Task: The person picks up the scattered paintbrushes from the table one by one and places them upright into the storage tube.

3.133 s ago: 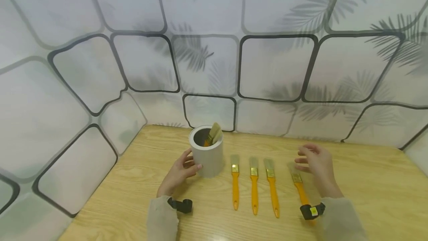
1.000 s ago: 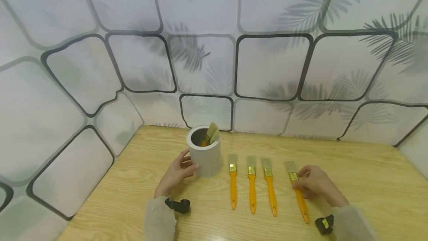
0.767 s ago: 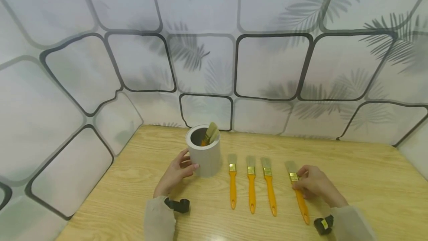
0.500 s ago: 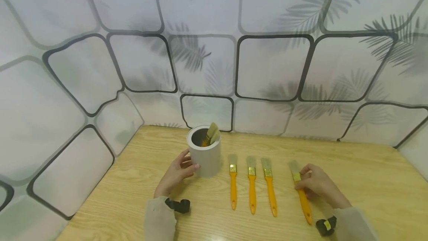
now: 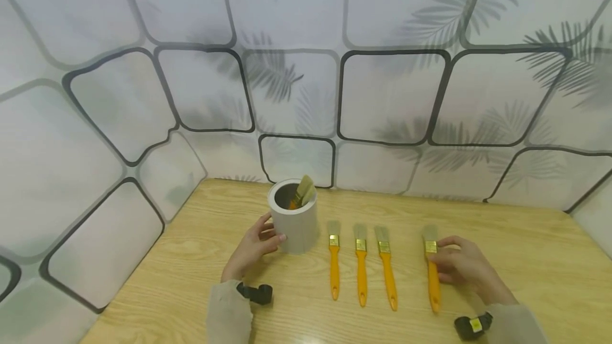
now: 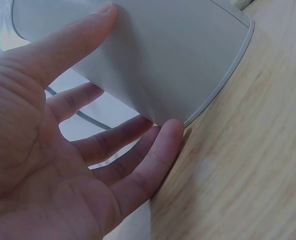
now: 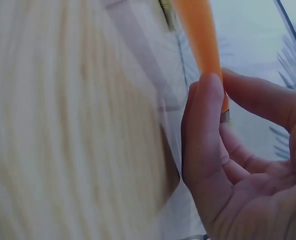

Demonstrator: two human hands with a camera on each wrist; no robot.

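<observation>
Nearest: your R hand (image 5: 461, 267) pinches 1 orange-handled brush (image 5: 434, 285) btwn thumb & fingers, bristles pointing away from you, R side of bench (image 5: 535, 269). To its L, 3 similar brushes (image 5: 362, 277) lie apart in a row. Your L hand (image 5: 252, 250) is curled round an upright grey can (image 5: 297, 232), brush heads (image 5: 306, 191) showing at its mouth. Behind: leaf-patterned wall (image 5: 392, 94).

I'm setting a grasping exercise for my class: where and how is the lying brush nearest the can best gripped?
Probably its handle, close to the metal band, pinched from above: the brush lies flat, its handle slim, and neither can nor next brush touches it.
</observation>
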